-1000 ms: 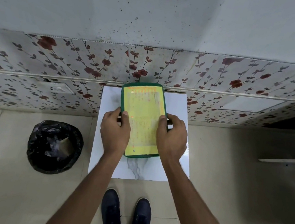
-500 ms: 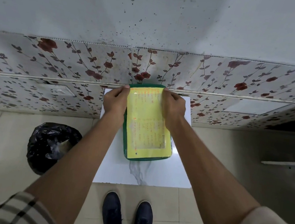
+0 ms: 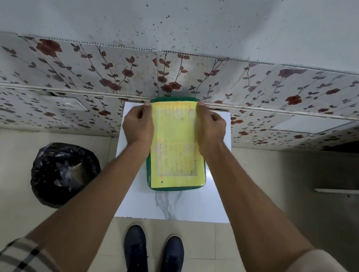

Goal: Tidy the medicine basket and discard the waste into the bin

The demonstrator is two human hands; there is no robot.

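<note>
A green medicine basket (image 3: 174, 189) sits on a small white marble-topped table (image 3: 186, 208). A yellow printed sheet (image 3: 176, 149) lies over the basket's top and hides what is inside. My left hand (image 3: 138, 123) pinches the sheet's far left corner. My right hand (image 3: 209, 128) holds its far right corner. Both hands are at the basket's far end, near the wall. A bin lined with a black bag (image 3: 63, 173) stands on the floor left of the table, with some waste inside.
A flower-patterned wall panel (image 3: 67, 74) runs right behind the table. My two dark shoes (image 3: 152, 254) stand on the tiled floor at the table's near edge. A pale bar (image 3: 348, 190) lies on the floor at the right.
Both hands have moved from the basket's near sides up to its far end and now grip the yellow sheet's far corners. The basket sits slightly skewed.
</note>
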